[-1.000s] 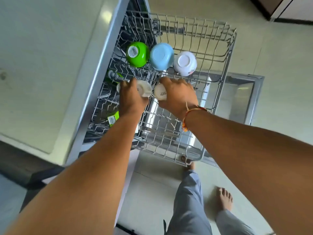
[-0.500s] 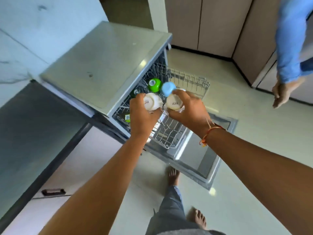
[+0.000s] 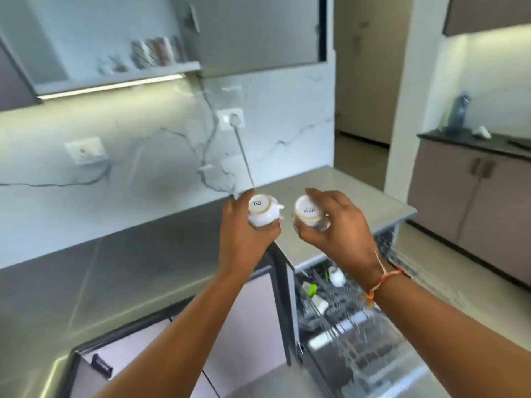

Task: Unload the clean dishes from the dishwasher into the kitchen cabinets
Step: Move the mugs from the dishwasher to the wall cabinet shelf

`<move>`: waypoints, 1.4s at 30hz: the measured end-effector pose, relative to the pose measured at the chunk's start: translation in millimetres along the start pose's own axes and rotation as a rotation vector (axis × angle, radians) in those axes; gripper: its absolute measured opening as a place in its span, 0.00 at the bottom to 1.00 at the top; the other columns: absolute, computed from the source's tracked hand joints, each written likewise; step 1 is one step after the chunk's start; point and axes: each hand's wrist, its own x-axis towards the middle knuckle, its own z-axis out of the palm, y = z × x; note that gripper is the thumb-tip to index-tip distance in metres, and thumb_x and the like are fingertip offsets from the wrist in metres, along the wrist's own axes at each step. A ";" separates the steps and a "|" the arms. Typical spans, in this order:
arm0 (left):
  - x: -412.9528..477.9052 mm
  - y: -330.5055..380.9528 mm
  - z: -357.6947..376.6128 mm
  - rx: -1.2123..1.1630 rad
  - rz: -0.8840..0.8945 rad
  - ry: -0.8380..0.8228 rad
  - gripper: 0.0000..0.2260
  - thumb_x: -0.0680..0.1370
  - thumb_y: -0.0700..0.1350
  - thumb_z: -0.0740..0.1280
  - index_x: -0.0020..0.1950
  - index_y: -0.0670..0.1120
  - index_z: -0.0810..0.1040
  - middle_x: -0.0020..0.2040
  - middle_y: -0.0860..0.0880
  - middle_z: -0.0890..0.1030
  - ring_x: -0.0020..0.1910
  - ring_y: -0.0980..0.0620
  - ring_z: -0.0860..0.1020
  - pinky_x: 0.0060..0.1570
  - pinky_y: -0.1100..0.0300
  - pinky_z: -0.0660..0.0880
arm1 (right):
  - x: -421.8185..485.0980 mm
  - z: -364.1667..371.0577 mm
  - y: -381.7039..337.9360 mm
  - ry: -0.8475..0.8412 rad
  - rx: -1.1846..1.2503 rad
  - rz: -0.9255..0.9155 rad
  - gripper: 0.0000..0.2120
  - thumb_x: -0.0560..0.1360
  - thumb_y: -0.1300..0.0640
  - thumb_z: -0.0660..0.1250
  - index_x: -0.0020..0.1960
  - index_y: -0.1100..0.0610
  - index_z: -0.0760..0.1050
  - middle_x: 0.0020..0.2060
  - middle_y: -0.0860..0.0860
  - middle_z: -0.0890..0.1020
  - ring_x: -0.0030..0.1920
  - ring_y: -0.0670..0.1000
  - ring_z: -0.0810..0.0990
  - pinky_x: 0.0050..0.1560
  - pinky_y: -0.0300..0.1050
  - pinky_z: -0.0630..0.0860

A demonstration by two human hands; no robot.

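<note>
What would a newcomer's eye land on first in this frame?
Two white cups held up mid-frame, bases toward the camera: left cup in the left hand, right cup in the right hand. Below right, the dishwasher stands open, rack out, a few pieces inside. Upper left, a shelf holds blurred glassware.

A grey counter (image 3: 100, 268) runs from 9 o'clock toward the centre, backed by a veined marble wall (image 3: 149, 168). On the wall are a bare socket (image 3: 86, 150) at 10 o'clock and a plugged socket (image 3: 231, 118) near 12, its cable (image 3: 244, 159) hanging down. At 2 o'clock a blue bottle (image 3: 459, 113) stands on a dark counter (image 3: 465, 142).
</note>
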 end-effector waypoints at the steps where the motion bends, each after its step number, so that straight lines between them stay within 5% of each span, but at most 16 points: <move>1: 11.1 3.5 -18.7 0.000 0.008 0.054 0.31 0.65 0.52 0.79 0.65 0.58 0.72 0.56 0.55 0.73 0.53 0.58 0.75 0.53 0.65 0.72 | 16.4 5.1 -16.1 -0.009 0.027 -0.035 0.30 0.68 0.47 0.77 0.67 0.53 0.76 0.57 0.50 0.80 0.53 0.49 0.80 0.55 0.35 0.74; 4: 41.6 6.9 -69.1 0.006 0.025 0.193 0.26 0.63 0.53 0.79 0.55 0.63 0.70 0.53 0.59 0.74 0.50 0.58 0.78 0.49 0.61 0.75 | 58.5 19.9 -63.4 0.039 0.123 -0.165 0.25 0.68 0.49 0.77 0.62 0.51 0.75 0.52 0.47 0.81 0.52 0.47 0.79 0.50 0.34 0.74; 8: 91.6 4.3 -130.2 0.069 0.075 0.340 0.25 0.64 0.52 0.79 0.55 0.61 0.72 0.54 0.59 0.76 0.50 0.58 0.78 0.50 0.61 0.77 | 115.5 41.5 -123.9 -0.005 0.255 -0.236 0.21 0.68 0.47 0.77 0.55 0.45 0.70 0.46 0.40 0.78 0.44 0.42 0.77 0.42 0.27 0.70; 13: 163.1 -3.6 -193.2 0.140 0.085 0.435 0.29 0.66 0.57 0.78 0.65 0.57 0.72 0.60 0.57 0.76 0.54 0.54 0.77 0.56 0.56 0.78 | 191.5 82.3 -190.3 0.004 0.324 -0.325 0.21 0.69 0.46 0.75 0.57 0.47 0.71 0.48 0.42 0.80 0.46 0.44 0.79 0.45 0.35 0.76; 21: 312.0 -37.0 -278.8 0.128 0.156 0.534 0.32 0.62 0.64 0.73 0.61 0.49 0.78 0.54 0.49 0.81 0.50 0.48 0.80 0.51 0.49 0.80 | 340.6 162.6 -262.5 0.117 0.347 -0.312 0.22 0.68 0.49 0.77 0.58 0.52 0.74 0.50 0.48 0.82 0.47 0.49 0.81 0.44 0.40 0.73; 32: 491.2 -108.7 -346.5 0.259 0.006 0.407 0.26 0.66 0.61 0.77 0.54 0.45 0.77 0.50 0.50 0.79 0.49 0.48 0.78 0.49 0.55 0.78 | 502.6 279.2 -310.3 0.112 0.076 -0.247 0.21 0.67 0.39 0.74 0.51 0.52 0.76 0.44 0.50 0.84 0.47 0.54 0.81 0.47 0.49 0.79; 36: 539.2 -131.3 -349.4 0.428 -0.117 0.331 0.29 0.65 0.64 0.76 0.54 0.44 0.76 0.52 0.47 0.80 0.52 0.46 0.79 0.46 0.58 0.75 | 549.6 314.0 -314.2 -0.011 -0.001 -0.203 0.21 0.65 0.39 0.76 0.47 0.54 0.78 0.42 0.51 0.82 0.45 0.54 0.79 0.43 0.45 0.75; 42: 583.0 -152.3 -354.6 0.555 -0.232 0.244 0.22 0.67 0.60 0.77 0.40 0.44 0.73 0.42 0.48 0.80 0.43 0.48 0.79 0.42 0.61 0.72 | 604.1 353.8 -322.3 -0.179 -0.143 -0.258 0.23 0.63 0.42 0.79 0.47 0.58 0.80 0.43 0.54 0.83 0.44 0.54 0.79 0.39 0.41 0.69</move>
